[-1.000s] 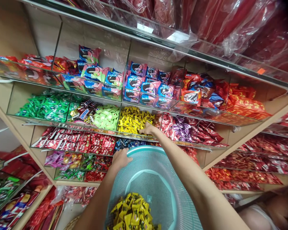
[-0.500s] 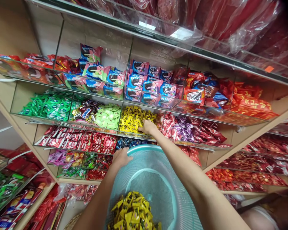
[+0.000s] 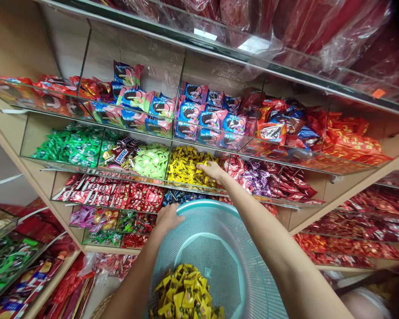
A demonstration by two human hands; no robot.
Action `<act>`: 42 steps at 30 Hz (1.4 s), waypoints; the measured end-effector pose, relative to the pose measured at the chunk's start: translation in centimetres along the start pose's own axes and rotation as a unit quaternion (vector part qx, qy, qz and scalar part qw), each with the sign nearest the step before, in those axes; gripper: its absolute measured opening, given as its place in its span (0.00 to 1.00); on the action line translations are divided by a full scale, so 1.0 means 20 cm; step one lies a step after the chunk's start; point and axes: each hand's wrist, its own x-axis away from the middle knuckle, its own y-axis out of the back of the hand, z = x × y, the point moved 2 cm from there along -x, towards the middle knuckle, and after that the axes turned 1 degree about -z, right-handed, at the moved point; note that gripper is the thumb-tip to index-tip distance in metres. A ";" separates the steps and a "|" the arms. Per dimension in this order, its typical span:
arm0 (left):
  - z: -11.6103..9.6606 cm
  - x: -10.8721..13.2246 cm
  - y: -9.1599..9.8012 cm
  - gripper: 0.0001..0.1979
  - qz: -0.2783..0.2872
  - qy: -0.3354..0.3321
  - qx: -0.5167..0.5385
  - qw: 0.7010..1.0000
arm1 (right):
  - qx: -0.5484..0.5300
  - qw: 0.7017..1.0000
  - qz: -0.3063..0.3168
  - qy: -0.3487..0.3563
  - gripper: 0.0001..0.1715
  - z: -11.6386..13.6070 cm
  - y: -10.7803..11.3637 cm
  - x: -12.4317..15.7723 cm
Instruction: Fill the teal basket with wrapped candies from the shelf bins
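Note:
My left hand (image 3: pixel 169 218) is closed over the upper left rim of a turquoise plastic mesh basket (image 3: pixel 259 266). Small yellow-wrapped candies (image 3: pixel 184 292) lie heaped in the basket's lower left part. My right arm stretches across the basket's right side to the shelf. There my right hand (image 3: pixel 213 172) is at the right part of a compartment of matching yellow candies (image 3: pixel 186 166). Its visible fingers reach out with their tips among the wrappers; the undersides are hidden from me.
Clear-fronted compartments surround the yellow candies: light green packets (image 3: pixel 151 160) on the left, pink and purple sweets (image 3: pixel 252 175) on the right. Blue-and-pink cookie packs (image 3: pixel 209 116) fill the shelf above. A glass shelf edge (image 3: pixel 199 45) crosses overhead. Part of a person (image 3: pixel 364 303) shows at lower right.
My right hand has shifted slightly to the right among the yellow candies, its fingers reaching out more. My left hand keeps its hold on the rim. The view has moved slightly.

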 end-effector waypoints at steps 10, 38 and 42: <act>0.00 -0.01 -0.01 0.21 -0.001 0.010 0.007 1.000 | -0.373 0.925 -0.030 -0.060 0.13 -0.01 0.02 -0.09; 0.00 -0.04 0.00 0.18 0.008 -0.001 -0.019 1.000 | -0.471 0.818 0.321 -0.071 0.16 -0.22 -0.04 0.65; -0.01 -0.04 0.02 0.19 0.022 0.017 -0.036 0.999 | -0.379 0.859 0.318 -0.133 0.19 -0.49 -0.03 0.91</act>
